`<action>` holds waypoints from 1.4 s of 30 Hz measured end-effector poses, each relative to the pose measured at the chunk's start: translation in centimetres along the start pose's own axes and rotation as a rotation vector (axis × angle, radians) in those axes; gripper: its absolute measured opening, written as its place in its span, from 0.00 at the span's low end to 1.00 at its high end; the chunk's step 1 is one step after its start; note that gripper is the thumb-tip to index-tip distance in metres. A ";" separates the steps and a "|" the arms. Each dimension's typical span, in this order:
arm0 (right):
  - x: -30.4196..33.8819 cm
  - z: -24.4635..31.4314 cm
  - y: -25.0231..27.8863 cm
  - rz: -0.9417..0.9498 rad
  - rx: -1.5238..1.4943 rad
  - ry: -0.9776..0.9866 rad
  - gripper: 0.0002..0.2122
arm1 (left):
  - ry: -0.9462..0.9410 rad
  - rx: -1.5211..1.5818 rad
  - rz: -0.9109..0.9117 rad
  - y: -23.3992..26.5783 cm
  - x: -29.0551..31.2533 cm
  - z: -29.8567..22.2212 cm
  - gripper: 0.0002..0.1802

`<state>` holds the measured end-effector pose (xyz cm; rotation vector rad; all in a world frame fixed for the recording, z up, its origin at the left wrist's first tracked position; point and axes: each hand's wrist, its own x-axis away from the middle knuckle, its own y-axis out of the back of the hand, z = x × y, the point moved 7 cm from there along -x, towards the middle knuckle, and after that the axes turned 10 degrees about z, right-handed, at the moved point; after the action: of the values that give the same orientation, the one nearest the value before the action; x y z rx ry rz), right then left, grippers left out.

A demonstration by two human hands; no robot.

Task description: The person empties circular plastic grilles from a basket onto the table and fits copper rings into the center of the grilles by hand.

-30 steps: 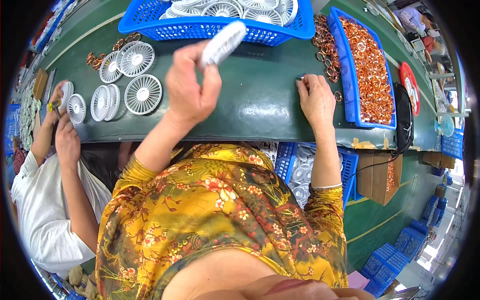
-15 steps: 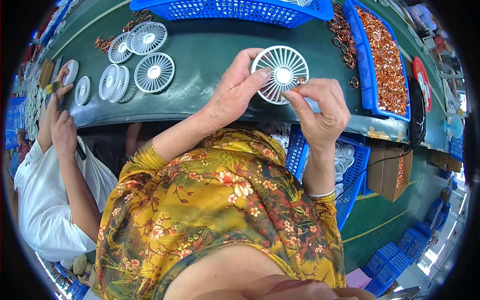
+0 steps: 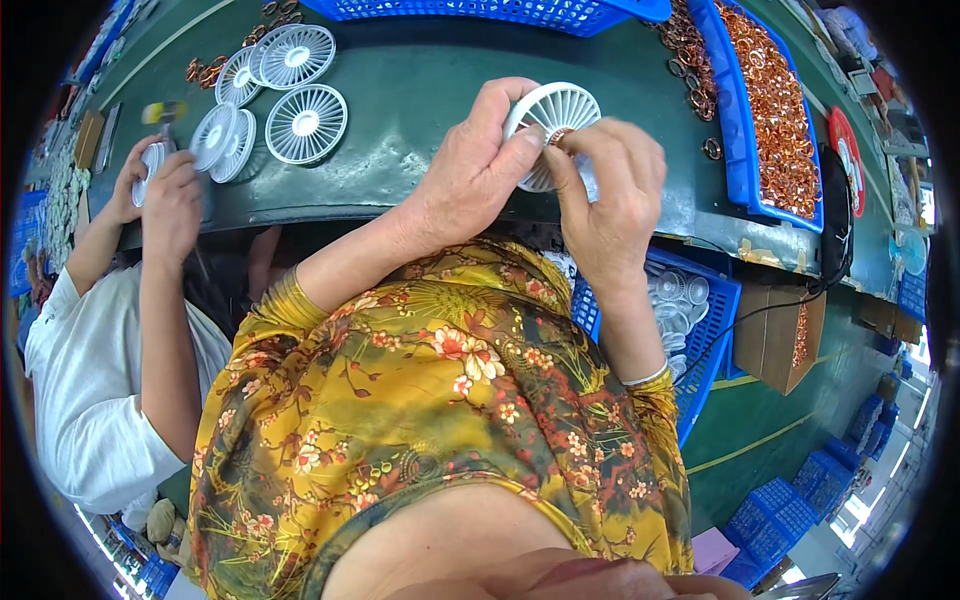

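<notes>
My left hand (image 3: pixel 485 160) is closed on the rim of a white spoked wheel (image 3: pixel 572 104), its thumb lying over the front. The wheel is tilted above the near edge of the green table (image 3: pixel 420 85). At the wheel's hub, my right hand (image 3: pixel 615 185) pinches a small copper-coloured ring (image 3: pixel 559 135). Fingers partly hide the ring, so I cannot tell whether it sits around the hub or only against it. More white spoked wheels (image 3: pixel 306 123) lie on the table to the left, some overlapping.
A blue tray (image 3: pixel 737 120) full of copper rings stands right, with loose rings (image 3: pixel 685 65) beside it. A blue basket (image 3: pixel 480 12) is at the far edge. Left, a co-worker's hands (image 3: pixel 170 205) hold another wheel and a blurred tool. Below are a blue crate (image 3: pixel 722 330) and a cardboard box (image 3: pixel 790 345).
My right hand has moved left and up, bringing the copper ring to the hub. The wheel has tilted from nearly face-on. The co-worker's hands have shifted, and one white wheel has left the table.
</notes>
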<state>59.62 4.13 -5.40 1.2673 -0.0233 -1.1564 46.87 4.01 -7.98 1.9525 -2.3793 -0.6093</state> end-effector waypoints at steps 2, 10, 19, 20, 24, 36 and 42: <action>0.0 0.0 1.5 -0.172 0.060 -0.050 0.12 | 0.010 0.344 0.105 -0.6 -0.2 0.3 0.18; 0.9 0.1 2.5 0.159 -0.173 0.181 0.12 | 0.183 0.661 0.398 -2.2 0.8 -0.9 0.25; 2.5 -12.3 3.4 -0.089 -0.072 -0.660 0.17 | -0.245 -0.764 -0.181 2.3 1.4 -0.6 0.24; 2.7 -13.2 4.6 -0.138 0.368 -0.567 0.15 | -0.258 -0.941 -0.233 3.3 1.6 -0.9 0.26; 4.2 -16.5 3.4 0.038 0.466 -0.618 0.08 | 0.342 -1.406 -0.223 8.1 4.0 4.2 0.24; -1.7 -12.1 0.6 0.120 0.060 -0.399 0.17 | -0.358 -0.981 -0.268 8.0 -8.0 -4.4 0.11; -4.9 -9.6 -4.7 0.267 0.299 -0.030 0.12 | -0.158 -1.088 -0.021 7.9 -20.7 0.6 0.20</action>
<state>59.79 14.99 -9.74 1.4587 -0.3891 -0.9624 43.92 24.90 -1.20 1.4116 -1.4596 -1.6333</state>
